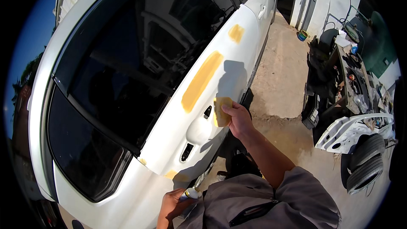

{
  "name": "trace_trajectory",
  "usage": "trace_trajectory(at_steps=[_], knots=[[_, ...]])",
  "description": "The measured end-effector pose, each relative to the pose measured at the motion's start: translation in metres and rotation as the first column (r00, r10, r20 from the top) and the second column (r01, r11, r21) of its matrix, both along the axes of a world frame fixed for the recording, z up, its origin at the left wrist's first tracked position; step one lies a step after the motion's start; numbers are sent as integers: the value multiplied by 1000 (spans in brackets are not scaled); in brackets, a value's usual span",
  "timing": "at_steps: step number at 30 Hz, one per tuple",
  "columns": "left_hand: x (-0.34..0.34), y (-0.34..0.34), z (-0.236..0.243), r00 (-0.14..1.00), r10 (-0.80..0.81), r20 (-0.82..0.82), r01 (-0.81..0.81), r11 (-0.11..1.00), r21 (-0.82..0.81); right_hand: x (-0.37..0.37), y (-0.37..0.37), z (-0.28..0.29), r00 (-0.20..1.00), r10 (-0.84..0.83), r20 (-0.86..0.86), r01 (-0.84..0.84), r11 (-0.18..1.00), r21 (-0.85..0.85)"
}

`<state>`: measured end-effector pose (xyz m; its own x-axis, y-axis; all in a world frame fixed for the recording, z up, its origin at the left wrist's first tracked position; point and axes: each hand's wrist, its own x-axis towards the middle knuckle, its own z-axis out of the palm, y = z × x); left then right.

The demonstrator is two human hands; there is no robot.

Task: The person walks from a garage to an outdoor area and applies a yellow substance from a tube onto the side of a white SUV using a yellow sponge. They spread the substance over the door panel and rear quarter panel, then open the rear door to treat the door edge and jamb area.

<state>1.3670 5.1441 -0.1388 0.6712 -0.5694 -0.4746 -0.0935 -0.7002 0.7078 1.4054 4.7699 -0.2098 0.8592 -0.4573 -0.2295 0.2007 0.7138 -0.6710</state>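
Observation:
My right hand grips a flat, round-cornered yellow putty spreader, thumb across its face. It is over the white car door, just right of the bare handle recess; whether the spreader touches the panel I cannot tell. A long streak of yellow putty runs below the window, with a smaller putty patch farther along. Low at the rear door edge is another yellow smear. Near my body, my left hand is wrapped around a white container with yellow marks, partly hidden by the fingers.
To the right stands a cluttered workbench. A loose white door panel leans near two stacked tires. A small colourful pot sits by the wall. Concrete floor lies between car and bench.

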Motion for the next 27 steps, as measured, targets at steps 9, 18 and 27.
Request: trace_trajectory(at_steps=[9,18,27], knots=[[10,-29,0,995,-4,102,12,996,-83,6,-32,-6,993,21,-115,-42,983,-178],[12,-62,19,997,11,82,-14,999,43,73,-113,21,929,-358,90,209,308,-928],[7,-104,18,995,98,-32,-95,991,89,119,-134,22,803,-414,429,359,-238,-902]])
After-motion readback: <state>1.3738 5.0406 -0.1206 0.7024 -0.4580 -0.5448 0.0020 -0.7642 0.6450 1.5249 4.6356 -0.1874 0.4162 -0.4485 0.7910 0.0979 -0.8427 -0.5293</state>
